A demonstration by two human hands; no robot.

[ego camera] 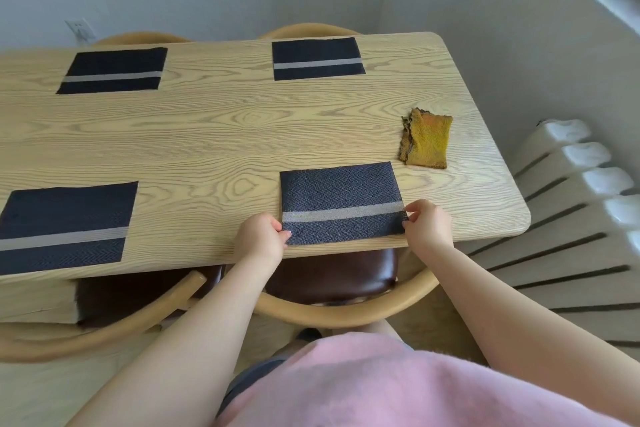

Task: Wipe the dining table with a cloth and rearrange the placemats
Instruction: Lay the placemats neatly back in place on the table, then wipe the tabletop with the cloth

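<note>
Both hands (263,232) pinch woven rectangular placemat (341,199) on wood-grain table (221,135).

My left hand (262,234) and right hand (426,222) pinch the near corners of the near-right placemat (341,199), flat at the table (221,135) edge. 3 other placemats lie apart; the yellow cloth (426,143) rests beyond my right hand.

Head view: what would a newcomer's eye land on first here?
Both hands, left hand and right hand, pinch the side edges of the near placemat at the table's front edge. A crumpled yellow cloth lies beyond it to the right, untouched.
</note>
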